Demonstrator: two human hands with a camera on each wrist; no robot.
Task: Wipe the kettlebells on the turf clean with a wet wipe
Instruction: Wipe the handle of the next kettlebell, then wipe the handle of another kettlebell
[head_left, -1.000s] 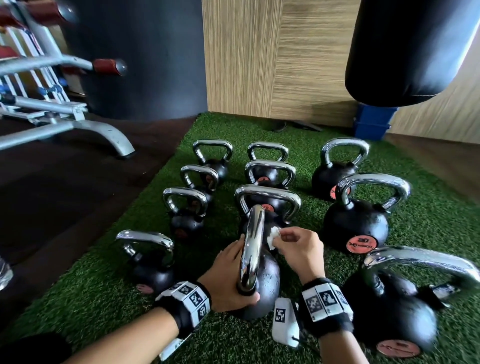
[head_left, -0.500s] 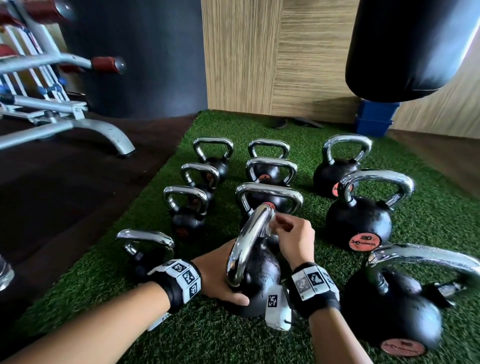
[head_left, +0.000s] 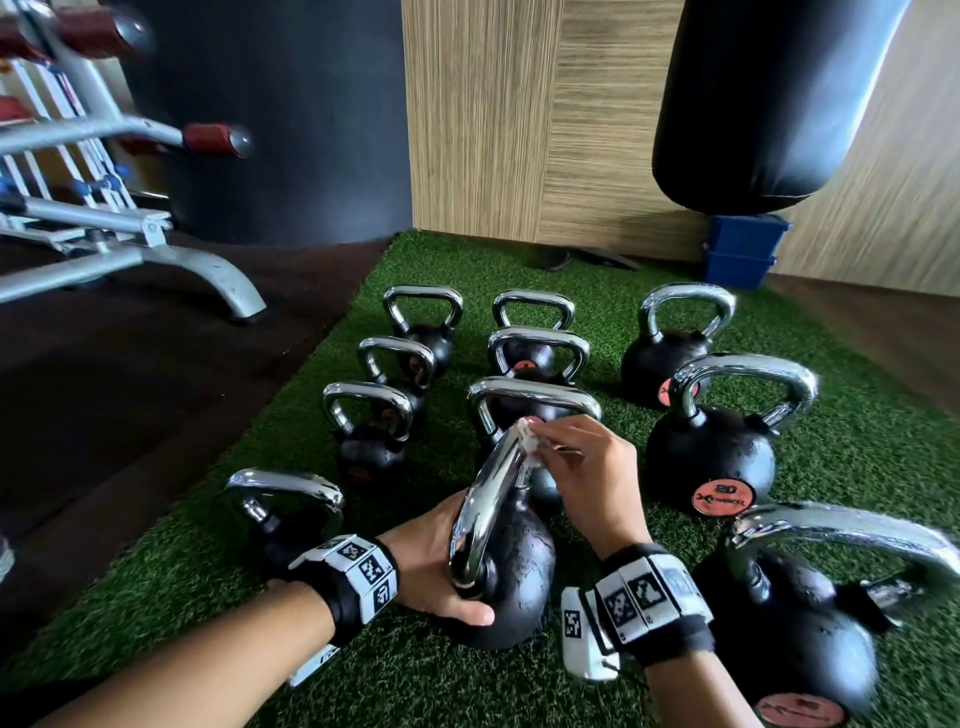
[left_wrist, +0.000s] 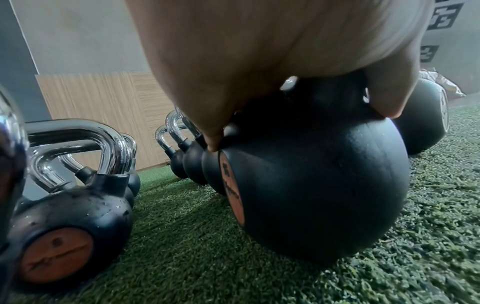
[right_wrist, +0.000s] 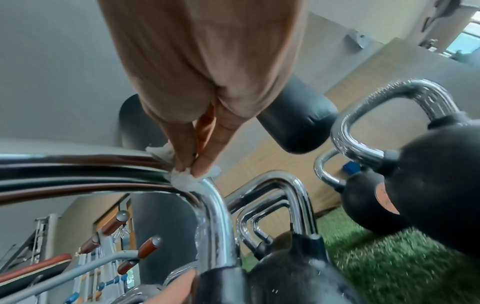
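Chrome handle (head_left: 491, 499) of the nearest middle kettlebell (head_left: 511, 582) runs away from the person, its bar end-on, the ball resting on green turf (head_left: 415, 670). The left hand (head_left: 434, 566) cups the ball's top, thumb curled over it. The right hand (head_left: 584, 467) pinches a white wet wipe (right_wrist: 185, 178) against the handle's far bend.

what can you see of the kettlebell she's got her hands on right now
The kettlebell has a round matte black body, scuffed and speckled, an orange disc on one side, and a shiny chrome loop handle. It rests on the green turf, turned so the handle runs away from the camera. The left hand holds the body by the handle's base, thumb on the near side. The right hand pinches a crumpled white wet wipe against the handle's far corner.
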